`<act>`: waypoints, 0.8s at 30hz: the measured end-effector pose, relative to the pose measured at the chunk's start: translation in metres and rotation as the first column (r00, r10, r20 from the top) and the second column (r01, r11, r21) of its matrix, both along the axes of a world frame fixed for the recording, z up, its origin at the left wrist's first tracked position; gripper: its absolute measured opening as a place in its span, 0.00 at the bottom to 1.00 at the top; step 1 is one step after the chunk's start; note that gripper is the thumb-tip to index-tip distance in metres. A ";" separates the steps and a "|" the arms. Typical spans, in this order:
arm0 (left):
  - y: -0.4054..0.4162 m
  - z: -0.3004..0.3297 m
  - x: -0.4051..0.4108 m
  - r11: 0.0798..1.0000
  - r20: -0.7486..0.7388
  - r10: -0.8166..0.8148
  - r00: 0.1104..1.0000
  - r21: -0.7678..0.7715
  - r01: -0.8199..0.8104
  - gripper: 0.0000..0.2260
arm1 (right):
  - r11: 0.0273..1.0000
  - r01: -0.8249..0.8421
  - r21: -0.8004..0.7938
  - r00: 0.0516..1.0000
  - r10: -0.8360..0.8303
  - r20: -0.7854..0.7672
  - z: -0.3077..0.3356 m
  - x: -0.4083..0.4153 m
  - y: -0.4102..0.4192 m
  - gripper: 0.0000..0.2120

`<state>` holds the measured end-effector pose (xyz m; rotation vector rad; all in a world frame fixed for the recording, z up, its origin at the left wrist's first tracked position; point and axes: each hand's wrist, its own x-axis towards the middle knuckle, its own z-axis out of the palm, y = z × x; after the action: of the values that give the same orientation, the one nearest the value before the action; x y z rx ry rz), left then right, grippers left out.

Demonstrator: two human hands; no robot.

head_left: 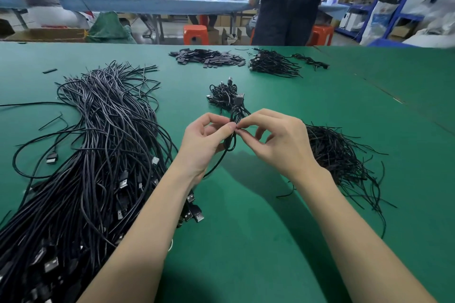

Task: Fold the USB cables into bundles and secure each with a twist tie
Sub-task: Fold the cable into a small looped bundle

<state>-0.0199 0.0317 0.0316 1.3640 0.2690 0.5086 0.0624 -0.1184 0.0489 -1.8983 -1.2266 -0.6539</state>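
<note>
Head view: both hands (206,140) (280,140) pinching cable bundle (232,128), prob. w/ tie.

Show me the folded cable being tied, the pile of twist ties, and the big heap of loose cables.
folded cable (234,115), head view, bundle above the fingertips.
twist ties (339,155), head view, pile's middle.
loose cables (103,135), head view, heap's middle.

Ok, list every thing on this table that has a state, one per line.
Folded cable: bunched, held above table.
Left hand: pinching the bundle.
Right hand: pinching at the bundle's middle.
Loose cable pile: unfolded, lying left.
Finished bundles: tied, heaped behind hands.
Twist ties: loose, piled right.
</note>
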 end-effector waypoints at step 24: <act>-0.001 -0.006 0.013 0.971 -0.058 0.176 0.983 -0.154 -0.183 0.02 | 0.894 0.049 0.446 0.250 0.421 -0.872 -0.007 -0.016 0.029 0.07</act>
<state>-0.0065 0.0305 0.0256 1.2027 0.4632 0.5954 0.0466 -0.0894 0.0418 -1.2865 -0.3879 0.4420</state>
